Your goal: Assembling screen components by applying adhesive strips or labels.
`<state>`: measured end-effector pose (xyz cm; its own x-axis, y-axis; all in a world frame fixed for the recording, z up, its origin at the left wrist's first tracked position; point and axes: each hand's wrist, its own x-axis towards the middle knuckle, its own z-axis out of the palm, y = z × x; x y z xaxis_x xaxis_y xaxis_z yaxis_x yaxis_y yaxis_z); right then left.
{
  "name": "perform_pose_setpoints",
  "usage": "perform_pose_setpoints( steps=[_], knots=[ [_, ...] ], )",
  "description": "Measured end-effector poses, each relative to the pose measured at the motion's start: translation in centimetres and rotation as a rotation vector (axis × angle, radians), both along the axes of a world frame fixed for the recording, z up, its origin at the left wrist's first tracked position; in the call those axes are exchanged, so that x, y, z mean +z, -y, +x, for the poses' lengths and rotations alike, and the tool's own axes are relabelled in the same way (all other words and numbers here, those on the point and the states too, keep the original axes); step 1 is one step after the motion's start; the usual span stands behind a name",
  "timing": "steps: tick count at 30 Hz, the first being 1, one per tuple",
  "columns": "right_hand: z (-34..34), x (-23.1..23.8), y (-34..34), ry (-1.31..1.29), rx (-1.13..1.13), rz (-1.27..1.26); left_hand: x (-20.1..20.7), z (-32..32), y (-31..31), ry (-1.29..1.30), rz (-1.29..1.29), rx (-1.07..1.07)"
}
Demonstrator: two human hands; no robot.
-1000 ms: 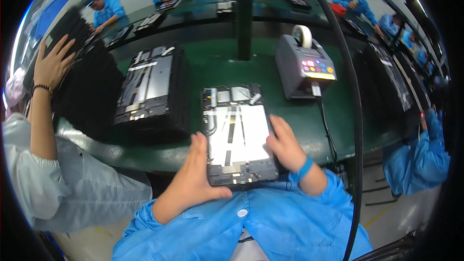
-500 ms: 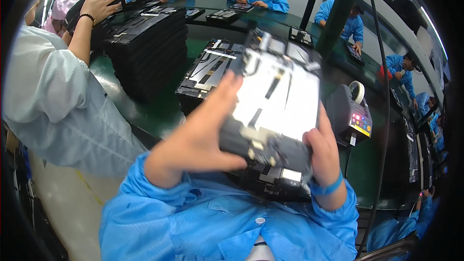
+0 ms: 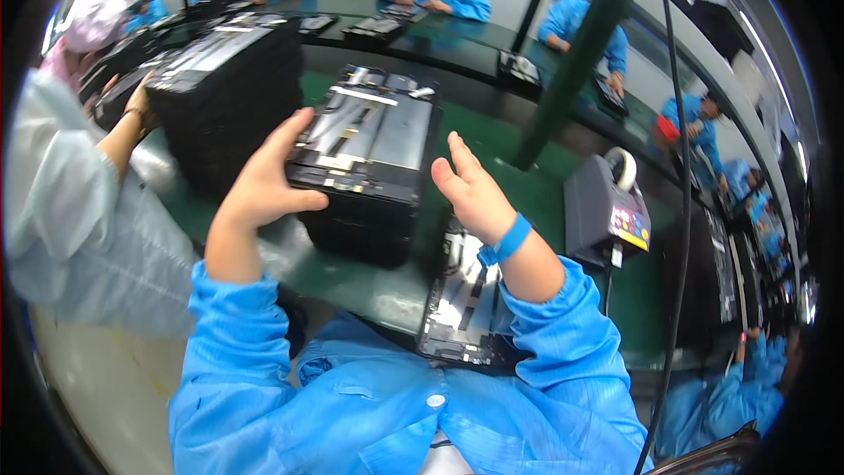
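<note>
panel (image 3: 365,130) moved onto stack (image 3: 360,227); left fingers (image 3: 283,136) and right fingers (image 3: 463,157) spread by its edges; open table (image 3: 536,211) rightward.

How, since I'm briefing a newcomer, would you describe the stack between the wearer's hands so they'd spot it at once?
On the green table, find the wearer's left hand and right hand. Between them stands a black stack, topped by grey panels and a white strip. It is plainly shorter than the neighbouring stack to its left.
</note>
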<state>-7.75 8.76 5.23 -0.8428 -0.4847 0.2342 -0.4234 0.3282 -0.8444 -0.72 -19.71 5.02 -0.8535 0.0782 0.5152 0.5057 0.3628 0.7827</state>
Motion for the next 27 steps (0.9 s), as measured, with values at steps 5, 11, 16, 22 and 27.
perform_pose_setpoints(
  steps=[5,11,16,22,27],
  knots=[
    [7.8,0.2,-10.7,-0.06,-0.162,-0.351,0.9,4.7,-5.9,-0.483,-0.376,0.283],
    [10.3,-3.3,-21.0,-0.172,-1.092,-0.478,-3.0,7.3,-14.9,-0.036,-0.323,-0.083],
    [6.6,-4.2,-24.1,0.361,-0.969,-0.49,-6.1,6.6,-17.5,0.257,-0.324,-0.056],
    [4.5,-5.8,-24.6,0.412,-0.76,-0.61,-4.2,7.2,-19.5,0.073,-0.28,-0.103],
    [5.7,-6.0,-23.3,0.453,-0.712,-0.598,-3.6,7.5,-20.4,0.025,-0.219,-0.188]
  ],
)
